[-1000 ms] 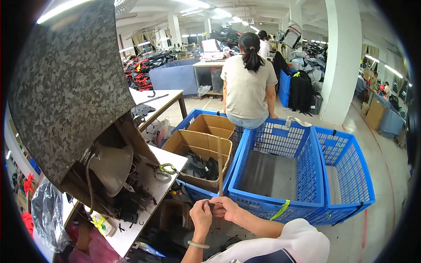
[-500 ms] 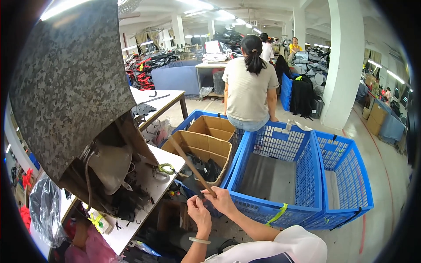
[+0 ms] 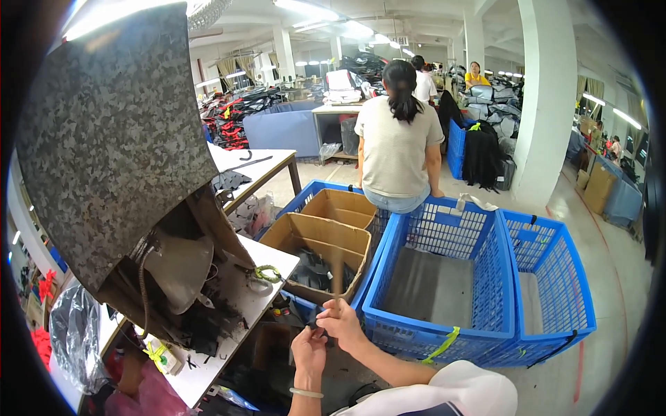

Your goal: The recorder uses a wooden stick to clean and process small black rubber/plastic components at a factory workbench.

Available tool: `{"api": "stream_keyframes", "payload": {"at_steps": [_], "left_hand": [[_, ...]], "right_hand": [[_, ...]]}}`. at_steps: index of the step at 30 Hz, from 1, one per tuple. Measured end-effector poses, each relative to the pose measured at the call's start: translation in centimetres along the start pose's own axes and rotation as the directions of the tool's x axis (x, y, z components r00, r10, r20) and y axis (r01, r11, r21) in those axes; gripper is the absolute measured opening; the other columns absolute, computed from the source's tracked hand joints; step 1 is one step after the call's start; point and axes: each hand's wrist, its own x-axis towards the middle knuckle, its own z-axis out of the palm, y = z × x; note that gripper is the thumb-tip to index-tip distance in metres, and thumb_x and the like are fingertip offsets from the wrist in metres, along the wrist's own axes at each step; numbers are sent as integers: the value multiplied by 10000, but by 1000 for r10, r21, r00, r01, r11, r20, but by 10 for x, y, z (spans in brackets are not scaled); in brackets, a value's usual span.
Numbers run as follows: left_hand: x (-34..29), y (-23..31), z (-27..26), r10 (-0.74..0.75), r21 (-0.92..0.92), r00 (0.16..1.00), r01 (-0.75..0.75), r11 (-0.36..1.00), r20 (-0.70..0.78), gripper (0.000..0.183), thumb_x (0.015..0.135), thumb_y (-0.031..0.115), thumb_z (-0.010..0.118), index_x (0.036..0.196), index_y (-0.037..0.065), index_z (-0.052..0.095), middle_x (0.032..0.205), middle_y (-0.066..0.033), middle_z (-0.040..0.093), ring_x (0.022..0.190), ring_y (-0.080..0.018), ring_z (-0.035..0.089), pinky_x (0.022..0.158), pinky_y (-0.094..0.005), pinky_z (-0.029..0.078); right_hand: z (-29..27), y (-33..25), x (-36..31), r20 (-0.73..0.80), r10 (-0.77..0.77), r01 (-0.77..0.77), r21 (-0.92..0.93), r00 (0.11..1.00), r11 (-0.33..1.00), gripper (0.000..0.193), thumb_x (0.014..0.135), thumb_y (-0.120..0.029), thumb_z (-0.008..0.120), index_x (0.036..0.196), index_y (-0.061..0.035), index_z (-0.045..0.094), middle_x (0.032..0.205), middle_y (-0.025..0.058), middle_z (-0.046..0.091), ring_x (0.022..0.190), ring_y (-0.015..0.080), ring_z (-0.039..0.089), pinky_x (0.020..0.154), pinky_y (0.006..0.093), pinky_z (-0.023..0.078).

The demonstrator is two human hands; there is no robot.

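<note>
My right hand [image 3: 343,326] is closed round the lower end of a brown wooden stick [image 3: 337,274], which stands nearly upright and is blurred by motion. Just left of it and lower, my left hand [image 3: 309,350] pinches a small black piece [image 3: 314,324], whose kind I cannot make out. The fingers of both hands almost meet at this piece. Behind the stick is an open cardboard box [image 3: 357,243] with dark pieces inside.
A white worktable [image 3: 244,295] at left carries a camouflage-patterned metal hood [image 3: 118,132] over a grimy machine. Blue plastic crates [image 3: 437,319] stand ahead and to the right. A person in a light shirt [image 3: 395,145] sits on a crate edge, back turned. A white pillar [image 3: 544,104] rises behind.
The stick has swung from leaning far to the left to nearly upright. My hands have moved slightly down, and a black piece now shows between them.
</note>
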Motion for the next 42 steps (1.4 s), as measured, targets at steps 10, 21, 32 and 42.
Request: {"api": "stream_keyframes", "payload": {"at_steps": [10,21,32,42], "left_hand": [[-27,5,42,-106,-31,963,118,993,249,123,909,193,568,842,91,551,783,-18,580,735,-136,547,625,-282,414],[-27,8,37,122,3,984,-124,992,133,257,898,169,600,686,84,482,563,3,444,462,-107,443,418,-225,320],[-21,17,31,164,136,986,-166,977,27,305,908,190,591,646,91,468,538,26,418,406,-64,356,370,-200,251],[-22,39,25,150,102,968,-173,980,202,173,904,148,580,765,51,544,587,-7,481,443,-108,451,405,-210,337]], "right_hand": [[-35,-47,-8,177,274,-313,258,945,914,172,775,41,598,940,-6,601,636,-8,514,444,54,371,407,209,254],[-8,-32,-3,154,171,-188,103,973,977,237,715,96,568,928,50,659,635,9,554,454,41,378,411,193,255],[-1,-31,-9,144,259,-279,149,955,949,335,713,73,609,1044,21,595,663,-3,501,460,31,379,403,186,273],[9,-57,-8,378,236,-268,36,895,963,383,753,25,647,1132,23,589,776,-1,561,461,20,378,408,185,270]]}}
